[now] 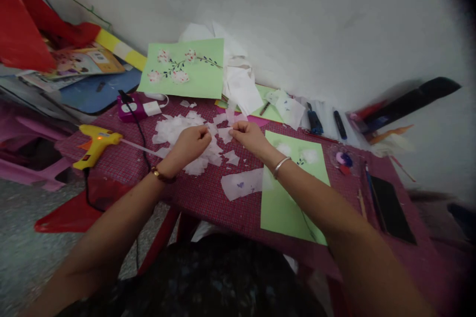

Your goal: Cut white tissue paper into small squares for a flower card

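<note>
My left hand (pixel 191 146) is closed, its fingertips pinched together over the edge of a loose heap of torn white tissue paper (pixel 174 131). What those fingers hold, if anything, is too small to make out. Facing it, my right hand (pixel 251 137) pinches a small piece of white tissue paper (pixel 225 134) between thumb and finger. Under my right forearm lies a green sheet (pixel 286 208) with white paper blossoms and a drawn stem, partly covered by the arm. A white paper strip (pixel 240 185) with purple stains overlaps its left edge.
A yellow glue gun (pixel 97 143) lies at the table's left, beside a purple power strip (pixel 130 108). Behind the heap leans a finished-looking green flower picture (pixel 201 79). A paint palette (pixel 342 159) and a dark flat object (pixel 392 208) are at the right. The wall rises behind.
</note>
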Motion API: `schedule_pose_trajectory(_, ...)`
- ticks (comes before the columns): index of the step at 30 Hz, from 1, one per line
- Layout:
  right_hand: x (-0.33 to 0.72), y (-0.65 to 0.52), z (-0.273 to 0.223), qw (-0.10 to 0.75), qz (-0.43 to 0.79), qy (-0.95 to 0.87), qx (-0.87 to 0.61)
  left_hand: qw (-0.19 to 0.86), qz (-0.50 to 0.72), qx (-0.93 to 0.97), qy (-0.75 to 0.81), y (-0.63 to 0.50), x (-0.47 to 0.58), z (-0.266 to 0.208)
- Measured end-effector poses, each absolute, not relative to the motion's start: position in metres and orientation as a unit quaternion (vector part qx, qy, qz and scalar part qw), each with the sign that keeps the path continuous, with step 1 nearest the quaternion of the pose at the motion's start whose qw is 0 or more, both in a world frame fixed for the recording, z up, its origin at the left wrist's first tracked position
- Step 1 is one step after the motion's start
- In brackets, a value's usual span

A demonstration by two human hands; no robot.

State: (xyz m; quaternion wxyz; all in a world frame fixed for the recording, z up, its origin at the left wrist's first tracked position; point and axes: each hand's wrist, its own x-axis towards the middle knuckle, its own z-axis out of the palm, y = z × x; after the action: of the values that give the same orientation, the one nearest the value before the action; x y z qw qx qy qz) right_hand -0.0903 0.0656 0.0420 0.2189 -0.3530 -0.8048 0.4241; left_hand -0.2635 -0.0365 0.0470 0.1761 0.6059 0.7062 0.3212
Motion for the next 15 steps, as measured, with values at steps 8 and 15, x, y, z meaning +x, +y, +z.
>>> schedule_pose_trajectory(8, -0.093, 0.081, 0.034, 0.201, 0.361, -0.842, -0.346, 0.214, 0.342, 0.545, 0.735, -0.048, -0.284, 0.057)
schedule_pose_trajectory(15, -0.061, 0.058, 0.043, 0.079, 0.207, -0.940, -0.260, 0.174, 0.338, 0.547, 0.746, -0.051, -0.293, 0.054)
